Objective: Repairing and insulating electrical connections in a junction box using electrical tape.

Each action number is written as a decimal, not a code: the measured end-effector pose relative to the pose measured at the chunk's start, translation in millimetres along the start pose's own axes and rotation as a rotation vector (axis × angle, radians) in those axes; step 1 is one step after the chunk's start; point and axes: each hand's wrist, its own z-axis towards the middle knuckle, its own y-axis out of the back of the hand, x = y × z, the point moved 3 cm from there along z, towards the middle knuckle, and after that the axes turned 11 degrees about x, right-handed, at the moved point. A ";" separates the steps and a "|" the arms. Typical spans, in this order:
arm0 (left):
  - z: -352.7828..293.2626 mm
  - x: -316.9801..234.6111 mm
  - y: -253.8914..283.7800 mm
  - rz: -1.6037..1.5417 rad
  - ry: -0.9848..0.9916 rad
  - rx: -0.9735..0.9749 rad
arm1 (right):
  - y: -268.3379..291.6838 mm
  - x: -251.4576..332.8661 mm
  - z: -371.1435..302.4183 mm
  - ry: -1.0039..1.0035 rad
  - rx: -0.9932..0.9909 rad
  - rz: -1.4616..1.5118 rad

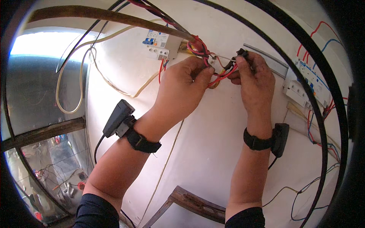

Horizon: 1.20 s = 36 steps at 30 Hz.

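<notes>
A bundle of red, black and white wires (pixel 221 78) runs between my two hands in front of the wall. My left hand (pixel 182 85) pinches the wires between thumb and fingers, just below where they leave the brown conduit. To its right, my right hand (pixel 256 78) is closed on a small black piece (pixel 242 53) beside the wire ends. Whether that piece is tape or an insulated wire end, I cannot tell. A black wrapped section (pixel 229 65) shows on one wire between the hands. The fingertips partly hide the joints.
A white circuit breaker (pixel 161 43) with blue switches hangs left of my hands. Another breaker group (pixel 310 85) sits at the right, near a metal rail (pixel 266 60). Thick black cables (pixel 304 41) arc across the right side. A wooden chair back (pixel 195 203) stands below, a window (pixel 45 95) at left.
</notes>
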 end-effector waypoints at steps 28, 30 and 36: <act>-6.1 -28.9 28.4 -0.031 -0.166 -0.179 | -4.4 4.3 -8.6 0.077 -0.001 0.076; -6.1 -27.3 29.8 0.011 -0.104 -0.145 | -4.9 1.8 -8.9 0.088 -0.004 0.104; 2.7 -22.3 39.2 -0.217 -0.053 -0.086 | -7.1 -5.0 -7.2 0.011 0.012 0.173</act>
